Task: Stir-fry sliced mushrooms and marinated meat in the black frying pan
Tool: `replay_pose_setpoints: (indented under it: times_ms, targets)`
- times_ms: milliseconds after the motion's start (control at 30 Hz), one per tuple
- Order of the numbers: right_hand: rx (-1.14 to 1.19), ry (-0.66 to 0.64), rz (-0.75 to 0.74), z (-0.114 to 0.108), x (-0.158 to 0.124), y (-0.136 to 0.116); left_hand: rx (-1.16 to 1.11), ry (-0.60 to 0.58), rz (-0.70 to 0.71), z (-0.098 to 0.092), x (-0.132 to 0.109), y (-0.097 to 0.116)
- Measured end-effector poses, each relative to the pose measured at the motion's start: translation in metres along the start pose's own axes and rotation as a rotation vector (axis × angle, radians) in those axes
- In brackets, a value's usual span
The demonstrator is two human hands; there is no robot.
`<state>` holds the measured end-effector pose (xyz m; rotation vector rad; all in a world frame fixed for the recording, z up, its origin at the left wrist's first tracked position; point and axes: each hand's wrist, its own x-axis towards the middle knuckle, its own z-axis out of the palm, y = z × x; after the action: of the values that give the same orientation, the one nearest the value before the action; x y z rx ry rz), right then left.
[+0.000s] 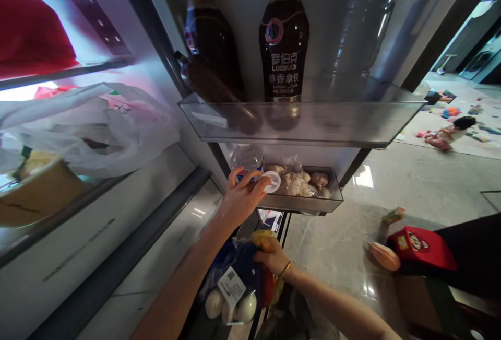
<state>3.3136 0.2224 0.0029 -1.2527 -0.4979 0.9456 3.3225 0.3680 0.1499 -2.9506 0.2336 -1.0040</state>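
Observation:
I look into an open fridge door. My left hand reaches up to the lower door shelf and pinches a white round lid next to a clear plastic bottle. My right hand is lower and grips a plastic bag of groceries that holds white eggs, something dark blue and something yellow. A bag of pale pink and white lumps lies in the same lower shelf, right of the lid.
The upper door shelf holds two dark sauce bottles. Left, fridge shelves carry white plastic bags and a brown box. On the glossy floor sit a red box and an orange item. A child lies on a mat far right.

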Motion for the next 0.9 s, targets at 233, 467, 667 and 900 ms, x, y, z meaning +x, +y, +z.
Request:
replay_pose_setpoints:
  times_ms: [233, 467, 667, 900]
  targets:
    - [-0.007, -0.022, -0.001, 0.001, 0.005, 0.003, -0.058, 0.067, -0.038, -0.023, 0.001, 0.010]
    - [0.029, -0.078, -0.025, 0.000, 0.009, 0.009, -0.123, 0.119, -0.016, -0.052, 0.011, 0.026]
    - [0.009, -0.032, 0.009, 0.001, 0.006, 0.006, -0.139, 0.150, -0.013, -0.060, 0.016, 0.032]
    - [-0.015, 0.010, -0.081, -0.004, 0.017, -0.012, -0.160, 0.242, 0.016, -0.063, 0.035, 0.036]
